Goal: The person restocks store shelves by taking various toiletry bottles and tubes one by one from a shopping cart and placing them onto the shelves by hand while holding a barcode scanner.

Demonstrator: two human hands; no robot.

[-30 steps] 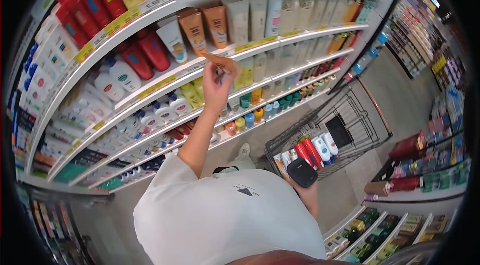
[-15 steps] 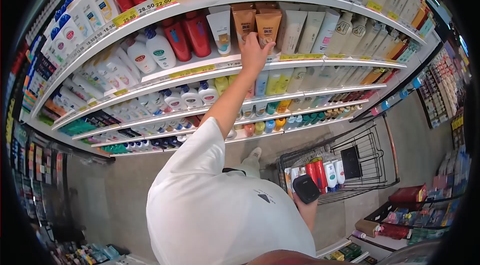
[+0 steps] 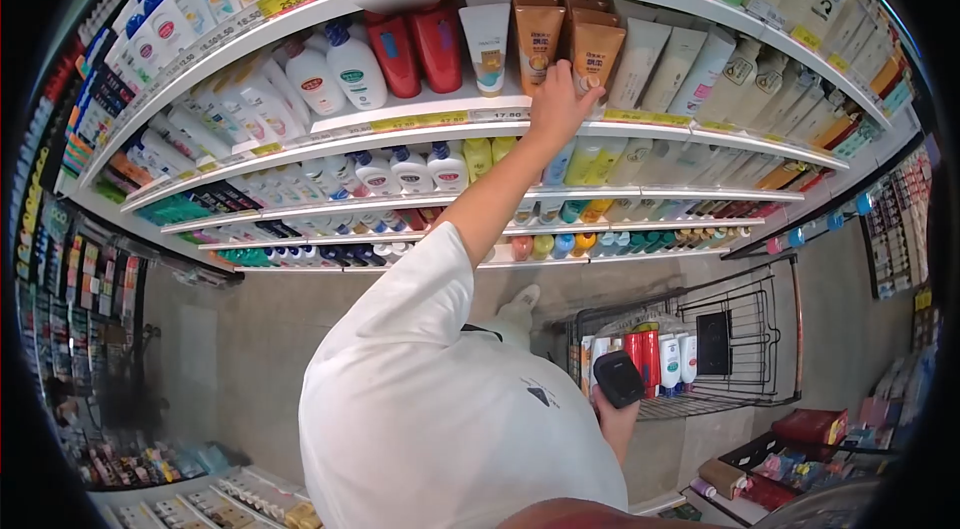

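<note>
My left hand (image 3: 562, 107) reaches to the shelf, its fingers closed around the lower part of an orange-brown squeeze tube (image 3: 598, 44). A matching orange-brown tube (image 3: 537, 27) stands just left of it, and a white tube (image 3: 487, 41) is farther left. Pale tubes (image 3: 640, 59) lean to the right. Low on the right, my right hand (image 3: 616, 419) holds a small black device (image 3: 618, 379) with rounded corners. Most of its fingers are hidden beneath the device.
Behind the right hand stands a wire shopping cart (image 3: 765, 329) holding red bottles (image 3: 642, 354) and white bottles (image 3: 680, 361). Curved shelves (image 3: 440, 114) of bottles span the front. Boxed goods (image 3: 800, 429) lie low on the right.
The view has shifted, so shelves and cart sit farther right and slightly lower. My left hand stays at the right orange-brown tube; my right hand still holds the black device.
</note>
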